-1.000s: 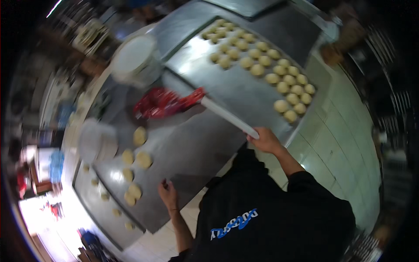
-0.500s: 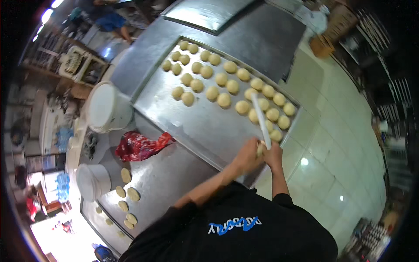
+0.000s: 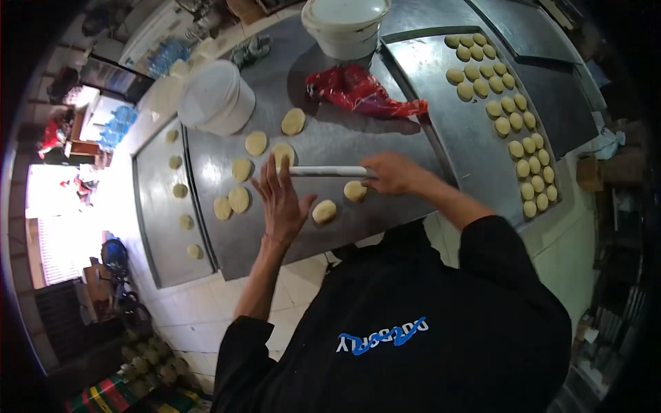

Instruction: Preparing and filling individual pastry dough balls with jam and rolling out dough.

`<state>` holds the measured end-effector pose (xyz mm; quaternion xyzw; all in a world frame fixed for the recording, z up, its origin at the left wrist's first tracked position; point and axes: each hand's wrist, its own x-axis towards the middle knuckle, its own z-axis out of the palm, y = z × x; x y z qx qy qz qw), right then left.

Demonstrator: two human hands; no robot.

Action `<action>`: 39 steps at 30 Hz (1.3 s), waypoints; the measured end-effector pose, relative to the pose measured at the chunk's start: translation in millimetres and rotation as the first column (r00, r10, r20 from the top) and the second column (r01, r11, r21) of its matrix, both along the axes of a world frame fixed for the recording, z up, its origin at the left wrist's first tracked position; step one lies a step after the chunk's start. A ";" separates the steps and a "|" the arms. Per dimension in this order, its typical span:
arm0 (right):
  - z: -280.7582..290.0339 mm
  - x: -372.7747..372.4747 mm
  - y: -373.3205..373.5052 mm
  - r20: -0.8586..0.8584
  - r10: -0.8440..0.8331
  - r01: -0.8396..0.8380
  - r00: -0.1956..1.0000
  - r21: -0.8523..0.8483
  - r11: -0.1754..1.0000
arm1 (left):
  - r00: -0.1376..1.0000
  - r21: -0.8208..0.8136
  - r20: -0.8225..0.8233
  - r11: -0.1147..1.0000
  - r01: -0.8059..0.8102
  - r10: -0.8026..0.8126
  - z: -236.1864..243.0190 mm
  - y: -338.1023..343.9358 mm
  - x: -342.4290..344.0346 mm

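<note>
My right hand [image 3: 392, 173] is closed round the right end of a slim white rolling pin [image 3: 329, 171], which lies level above the metal table. My left hand [image 3: 281, 206] is open, fingers stretched out, the fingertips over the pin's left end and on a flattened dough piece [image 3: 283, 153]. Another dough piece [image 3: 354, 191] lies just below my right hand, and one [image 3: 323, 211] sits right of my left thumb. Several flattened dough rounds [image 3: 255, 143] are spread left of and beyond my left hand.
A red plastic bag [image 3: 358, 91] lies beyond the pin. Two white buckets, one near [image 3: 237, 103] and one far [image 3: 344, 43], stand at the back. Trays flank the work area: the right tray [image 3: 475, 162] carries rows of dough balls, the left tray [image 3: 155, 237] several dough pieces.
My view has turned left. Both hands have moved from the dough-ball tray to the table with the flattened rounds. The rolling pin, still in my right hand, now lies level; my left hand has opened out.
</note>
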<state>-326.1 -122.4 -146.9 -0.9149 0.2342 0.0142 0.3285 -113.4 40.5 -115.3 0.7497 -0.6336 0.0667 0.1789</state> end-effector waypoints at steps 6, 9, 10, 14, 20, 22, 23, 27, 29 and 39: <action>36.0 18.7 18.2 -0.105 0.168 -0.192 0.980 -0.309 0.932 | 0.988 -0.038 -0.127 0.996 0.085 -0.089 -68.9 37.1 22.6; -37.8 -0.9 44.6 -0.136 0.102 -0.146 0.985 -0.373 0.916 | 0.889 0.245 -0.440 0.969 -0.013 0.123 -107.0 73.5 -18.7; -65.8 -6.7 46.8 0.037 0.065 -0.033 0.997 -0.561 0.827 | 0.945 0.200 -0.266 0.970 -0.136 0.188 -130.6 78.5 -28.9; -104.6 45.4 5.4 0.243 -0.194 0.299 0.951 -0.551 0.779 | 0.919 0.299 0.084 0.870 -0.391 0.384 -142.1 31.8 -1.6; -103.1 130.7 -67.5 0.450 -0.089 0.331 0.888 -0.495 0.803 | 0.907 0.029 -0.041 0.908 -0.417 0.418 -139.7 -33.7 71.5; -107.1 111.7 -54.1 0.386 0.093 0.117 0.918 -0.488 0.865 | 0.886 0.088 -0.128 0.895 -0.438 0.446 -138.3 -20.3 48.2; -104.9 94.8 -42.1 0.333 0.125 0.056 0.935 -0.485 0.873 | 0.873 0.140 -0.099 0.875 -0.463 0.478 -139.5 -2.6 30.2; -113.0 11.3 32.0 0.189 0.169 -0.072 0.967 -0.432 0.899 | 0.864 0.231 -0.187 0.875 -0.424 0.468 -142.6 69.7 -55.9; -92.1 -18.7 55.4 0.080 0.190 -0.147 0.979 -0.376 0.915 | 0.874 0.231 -0.286 0.913 -0.336 0.394 -134.3 108.3 -87.9; -81.4 28.2 -5.9 -0.021 -0.147 0.140 0.989 -0.191 0.972 | 0.669 -0.035 -0.479 0.748 -0.662 0.569 -94.9 65.2 -18.2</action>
